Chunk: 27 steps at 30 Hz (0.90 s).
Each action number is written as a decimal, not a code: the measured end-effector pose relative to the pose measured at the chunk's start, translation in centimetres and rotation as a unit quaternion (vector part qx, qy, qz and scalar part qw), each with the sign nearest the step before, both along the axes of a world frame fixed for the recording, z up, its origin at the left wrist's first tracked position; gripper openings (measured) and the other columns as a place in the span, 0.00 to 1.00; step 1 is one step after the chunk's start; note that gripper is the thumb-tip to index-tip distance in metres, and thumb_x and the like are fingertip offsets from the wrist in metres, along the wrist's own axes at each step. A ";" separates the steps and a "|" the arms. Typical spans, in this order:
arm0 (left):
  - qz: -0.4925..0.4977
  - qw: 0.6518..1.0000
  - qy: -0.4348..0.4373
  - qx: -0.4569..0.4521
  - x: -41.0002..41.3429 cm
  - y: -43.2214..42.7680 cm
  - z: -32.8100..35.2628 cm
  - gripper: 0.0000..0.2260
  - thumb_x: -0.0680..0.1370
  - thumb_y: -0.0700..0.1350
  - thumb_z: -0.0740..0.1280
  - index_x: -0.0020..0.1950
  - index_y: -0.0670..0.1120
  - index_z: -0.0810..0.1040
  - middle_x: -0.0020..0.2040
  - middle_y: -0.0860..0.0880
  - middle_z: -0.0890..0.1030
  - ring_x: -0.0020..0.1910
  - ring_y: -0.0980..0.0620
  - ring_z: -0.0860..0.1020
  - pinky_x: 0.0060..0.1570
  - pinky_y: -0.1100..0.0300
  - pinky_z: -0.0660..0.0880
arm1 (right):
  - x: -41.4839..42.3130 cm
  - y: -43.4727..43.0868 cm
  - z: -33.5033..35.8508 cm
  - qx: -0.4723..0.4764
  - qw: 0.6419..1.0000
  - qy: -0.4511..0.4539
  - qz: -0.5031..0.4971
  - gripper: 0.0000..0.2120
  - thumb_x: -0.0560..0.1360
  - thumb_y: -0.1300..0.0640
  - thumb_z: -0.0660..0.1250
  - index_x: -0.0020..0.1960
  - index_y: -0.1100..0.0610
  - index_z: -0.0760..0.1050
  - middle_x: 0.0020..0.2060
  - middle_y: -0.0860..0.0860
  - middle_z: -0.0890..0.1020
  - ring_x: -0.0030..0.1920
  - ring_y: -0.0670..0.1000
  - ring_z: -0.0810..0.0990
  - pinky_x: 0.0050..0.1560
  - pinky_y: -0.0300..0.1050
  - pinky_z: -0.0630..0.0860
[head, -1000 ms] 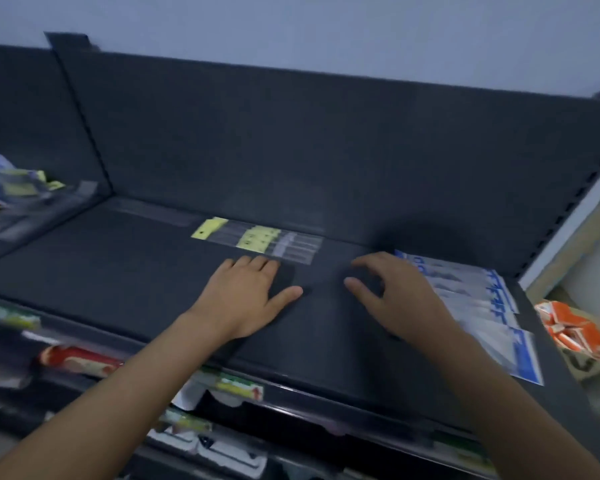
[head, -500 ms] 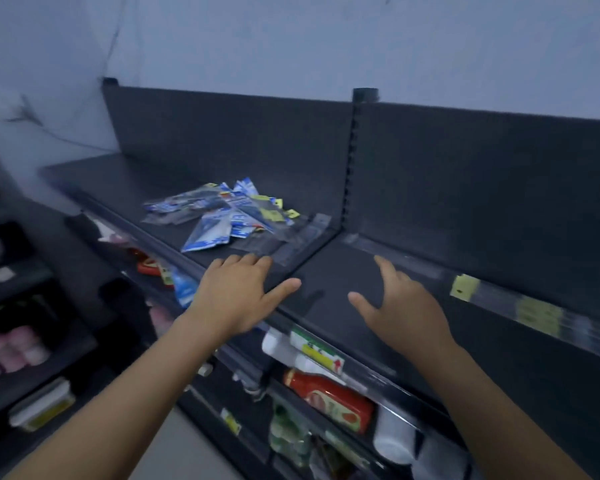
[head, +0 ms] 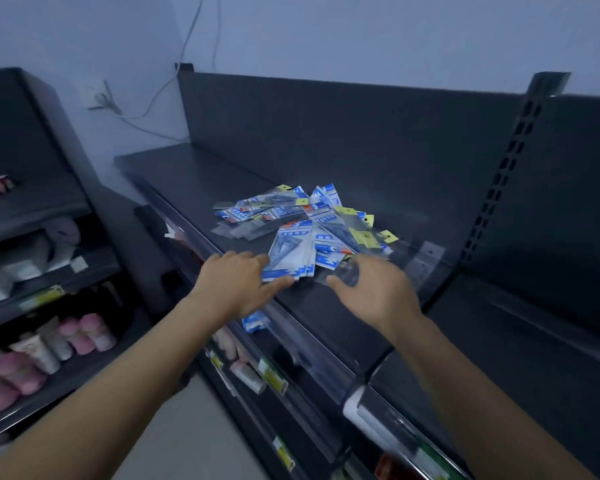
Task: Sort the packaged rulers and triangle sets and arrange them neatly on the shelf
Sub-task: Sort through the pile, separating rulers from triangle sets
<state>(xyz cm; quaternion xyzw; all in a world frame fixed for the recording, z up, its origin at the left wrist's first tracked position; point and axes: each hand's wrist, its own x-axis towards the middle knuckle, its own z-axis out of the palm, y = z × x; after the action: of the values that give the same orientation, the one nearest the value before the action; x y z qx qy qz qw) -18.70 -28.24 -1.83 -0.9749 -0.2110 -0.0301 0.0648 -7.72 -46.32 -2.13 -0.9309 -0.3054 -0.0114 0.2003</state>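
Observation:
A loose pile of packaged rulers and triangle sets [head: 302,220] lies on the dark top shelf [head: 194,178], blue-white triangle packs mixed with clear ruler sleeves bearing yellow tags. My left hand [head: 238,282] is spread flat at the pile's near left edge, its fingers touching the nearest blue triangle pack [head: 288,252]. My right hand [head: 371,289] reaches the pile's near right side, fingertips on a clear ruler sleeve [head: 347,271]; whether it grips the sleeve is unclear.
A perforated upright post [head: 510,161] divides this shelf from the bay at right. Lower shelves hold bottles and price tags [head: 271,372]. A second shelf unit at left carries pink bottles [head: 84,336]. A blue pack [head: 253,322] sits just below the shelf's front edge.
My view has swung left from the right bay to the pile. Both hands have moved with it and now reach the pile's near edge.

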 end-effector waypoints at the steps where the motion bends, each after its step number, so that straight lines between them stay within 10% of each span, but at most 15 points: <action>1: 0.003 1.000 0.003 0.001 0.7 1.2 0.1 0.30 0.74 0.72 0.48 0.58 0.52 0.74 0.56 0.48 0.80 0.58 0.45 0.76 0.55 0.52 0.69 | 0.5 1.4 -0.2 -0.007 1.000 0.001 0.002 0.24 0.75 0.38 0.61 0.60 0.56 0.73 0.57 0.53 0.77 0.59 0.55 0.75 0.53 0.46 0.71; 17: -0.135 0.989 0.013 -0.058 14.3 18.1 -2.3 0.20 0.76 0.64 0.61 0.59 0.52 0.75 0.56 0.49 0.81 0.58 0.46 0.77 0.48 0.54 0.70 | 5.3 16.8 -1.4 -0.103 0.973 0.129 -0.162 0.28 0.62 0.31 0.71 0.47 0.51 0.68 0.51 0.52 0.80 0.55 0.54 0.78 0.42 0.43 0.65; 22: -0.242 0.964 0.008 -0.112 17.0 20.9 -3.0 0.15 0.72 0.64 0.66 0.42 0.53 0.75 0.43 0.53 0.73 0.45 0.50 0.74 0.40 0.57 0.66 | 5.1 18.9 -0.5 -0.023 0.949 0.212 -0.231 0.22 0.65 0.49 0.77 0.32 0.54 0.63 0.29 0.50 0.69 0.31 0.51 0.69 0.28 0.44 0.60; 27: -0.273 0.955 0.015 -0.117 18.0 21.2 -3.1 0.15 0.70 0.62 0.68 0.38 0.52 0.70 0.41 0.50 0.75 0.41 0.49 0.73 0.37 0.57 0.64 | 4.8 18.8 1.0 0.081 0.915 0.283 -0.277 0.23 0.67 0.56 0.76 0.58 0.63 0.75 0.54 0.55 0.79 0.52 0.57 0.78 0.53 0.50 0.74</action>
<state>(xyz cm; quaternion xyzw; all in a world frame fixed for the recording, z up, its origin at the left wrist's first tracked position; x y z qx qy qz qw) -0.75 -7.07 -4.91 -0.9964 0.0618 -0.0075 -0.0577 -2.96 -27.54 -1.16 -0.9230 0.0357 0.1728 0.3418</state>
